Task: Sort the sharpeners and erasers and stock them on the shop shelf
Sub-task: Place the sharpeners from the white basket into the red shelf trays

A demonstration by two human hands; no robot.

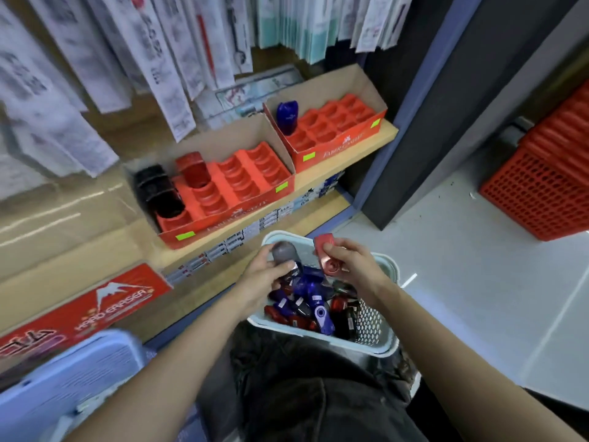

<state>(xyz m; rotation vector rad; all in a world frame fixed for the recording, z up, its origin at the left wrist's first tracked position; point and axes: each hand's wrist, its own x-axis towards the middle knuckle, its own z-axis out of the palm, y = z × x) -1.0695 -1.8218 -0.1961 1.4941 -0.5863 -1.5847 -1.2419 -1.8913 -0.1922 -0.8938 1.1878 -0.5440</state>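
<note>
Below a wooden shop shelf (350, 151) bearing two red display trays (229, 199), the left hand (258, 282) grips a grey sharpener (284, 252) and the right hand (353, 260) pinches a red sharpener (325, 250) over a pale basket (387, 266) of mixed sharpeners.

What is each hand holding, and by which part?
Left hand pinches a grey sharpener at its lower end; right hand pinches a red sharpener around its middle.
</note>
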